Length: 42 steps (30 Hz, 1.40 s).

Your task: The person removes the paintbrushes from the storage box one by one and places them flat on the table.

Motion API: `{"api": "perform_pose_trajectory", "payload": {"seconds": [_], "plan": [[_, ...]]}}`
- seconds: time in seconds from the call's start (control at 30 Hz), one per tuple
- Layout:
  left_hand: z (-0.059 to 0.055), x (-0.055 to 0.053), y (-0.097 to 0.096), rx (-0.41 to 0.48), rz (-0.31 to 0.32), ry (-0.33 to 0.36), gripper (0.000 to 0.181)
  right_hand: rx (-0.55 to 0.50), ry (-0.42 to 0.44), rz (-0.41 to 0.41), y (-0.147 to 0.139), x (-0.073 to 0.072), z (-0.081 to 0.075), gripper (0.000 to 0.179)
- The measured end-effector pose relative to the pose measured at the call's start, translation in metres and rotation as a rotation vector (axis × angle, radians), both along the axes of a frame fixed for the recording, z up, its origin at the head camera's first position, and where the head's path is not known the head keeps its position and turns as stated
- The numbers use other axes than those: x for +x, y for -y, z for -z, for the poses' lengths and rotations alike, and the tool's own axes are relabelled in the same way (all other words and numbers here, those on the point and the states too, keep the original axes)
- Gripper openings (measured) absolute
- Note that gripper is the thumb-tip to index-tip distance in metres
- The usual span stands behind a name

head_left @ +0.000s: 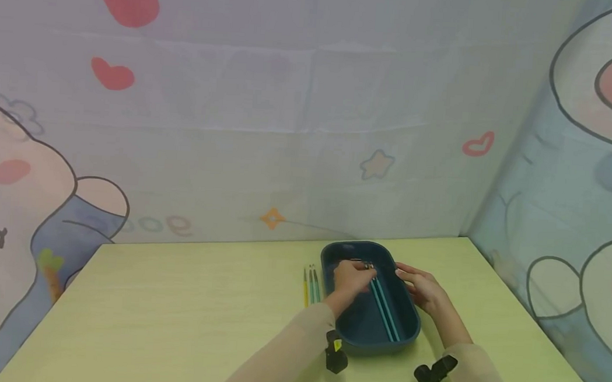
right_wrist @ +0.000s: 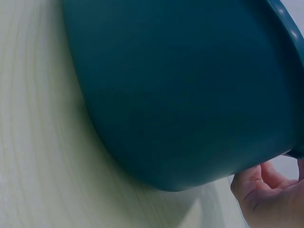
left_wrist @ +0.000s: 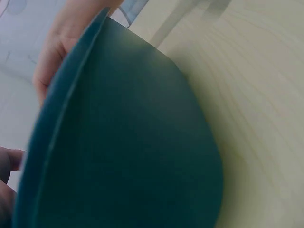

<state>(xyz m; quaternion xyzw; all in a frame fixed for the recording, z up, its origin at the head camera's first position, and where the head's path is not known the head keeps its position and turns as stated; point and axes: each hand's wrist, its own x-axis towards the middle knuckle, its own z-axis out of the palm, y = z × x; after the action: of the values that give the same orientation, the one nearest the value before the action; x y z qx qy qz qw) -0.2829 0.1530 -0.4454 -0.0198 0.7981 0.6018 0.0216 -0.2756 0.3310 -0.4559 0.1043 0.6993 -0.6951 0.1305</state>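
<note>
"Left to right?"

"Loose pencils mid-frame; left hand pinching teal pencils inside the bin, lower right of centre; right hand, fingers relaxed, touching the bin."

"Risk?"

"A slack pinch could drop the teal pencils crooked."

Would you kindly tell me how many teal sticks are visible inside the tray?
2: the left stick and right stick lie side by side in the tray, their far ends by the left hand, which may hide others.
</note>
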Motion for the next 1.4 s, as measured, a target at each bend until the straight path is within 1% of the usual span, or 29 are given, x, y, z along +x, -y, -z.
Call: {"api": "perform_pose_trajectory", "payload": {"seconds": [0.2,0.43,0.5,0.7,0.87,1.07,1.27,1.4], "plan": [[0.005,-0.002,-0.003,-0.026,-0.012,-0.011,0.026,-0.001,0.002,-0.007,0.0,-0.001,0.0,0.059],[0.01,-0.004,-0.006,-0.071,-0.03,-0.008,0.024,-0.02,0.004,-0.017,0.0,0.001,0.0,0.061],[0.011,-0.004,-0.008,-0.077,-0.036,0.0,0.025,-0.022,0.005,-0.016,0.0,0.001,0.0,0.061],[0.013,-0.006,-0.013,-0.062,-0.055,0.057,0.032,-0.042,0.008,-0.012,0.0,0.002,0.001,0.061],[0.015,-0.007,-0.015,-0.065,-0.057,0.068,0.033,-0.046,0.005,-0.019,0.0,0.001,0.0,0.06],[0.013,-0.004,-0.015,-0.138,-0.064,0.043,0.028,-0.032,-0.001,-0.027,0.0,0.001,-0.002,0.059],[0.014,0.001,-0.017,-0.163,-0.075,0.035,0.025,-0.016,0.002,-0.025,0.0,0.001,-0.002,0.059],[0.013,0.004,-0.015,-0.176,-0.071,0.039,0.023,-0.013,0.003,-0.025,0.0,0.001,-0.002,0.059]]}}
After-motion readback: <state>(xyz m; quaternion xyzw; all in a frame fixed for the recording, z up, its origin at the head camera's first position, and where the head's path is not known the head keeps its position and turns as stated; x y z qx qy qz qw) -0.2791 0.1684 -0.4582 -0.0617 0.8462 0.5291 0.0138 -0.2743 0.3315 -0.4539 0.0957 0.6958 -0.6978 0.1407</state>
